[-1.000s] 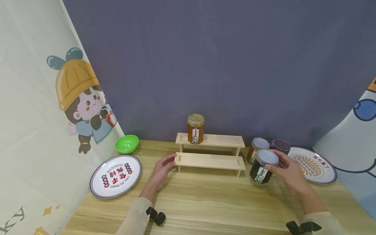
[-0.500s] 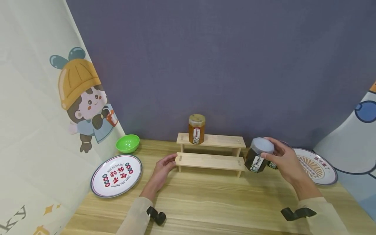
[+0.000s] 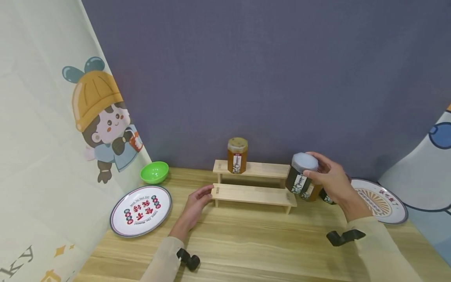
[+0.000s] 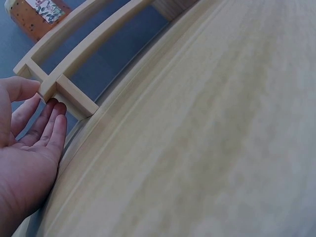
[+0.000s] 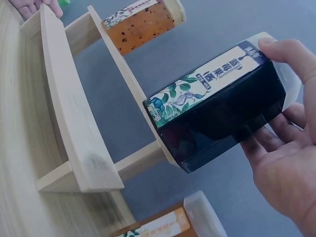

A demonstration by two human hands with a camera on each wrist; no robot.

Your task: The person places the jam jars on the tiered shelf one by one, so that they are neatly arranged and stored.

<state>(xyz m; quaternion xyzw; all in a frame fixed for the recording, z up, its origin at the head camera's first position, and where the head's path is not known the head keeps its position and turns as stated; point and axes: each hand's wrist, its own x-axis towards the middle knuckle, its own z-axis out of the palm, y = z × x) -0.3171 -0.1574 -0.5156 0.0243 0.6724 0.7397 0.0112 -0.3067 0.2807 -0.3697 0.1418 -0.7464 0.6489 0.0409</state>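
Note:
My right hand (image 3: 329,178) holds a dark blueberry jam jar (image 5: 217,98) by its whitish lid, thumb on one side and fingers on the other. The jar is slightly tilted, at the right end of the upper step of a two-step wooden rack (image 3: 255,194). In the right wrist view its base overlaps that step's end; whether they touch I cannot tell. My left hand (image 3: 195,203) pinches the left end of the lower step, as the left wrist view shows. An orange jam jar (image 3: 237,156) stands upright on the upper step's left part.
Behind the right hand, another orange jar (image 3: 311,192) and a dark jar (image 3: 327,197) stand partly hidden on the wooden table (image 3: 246,243). A patterned plate (image 3: 382,199) lies at right. On the left are a green bowl (image 3: 155,172) and a white plate (image 3: 141,211). A dark backdrop hangs behind.
My right hand has lifted the blueberry jam jar and carried it leftward and back, up to the rack's right end. The left hand stays at the rack.

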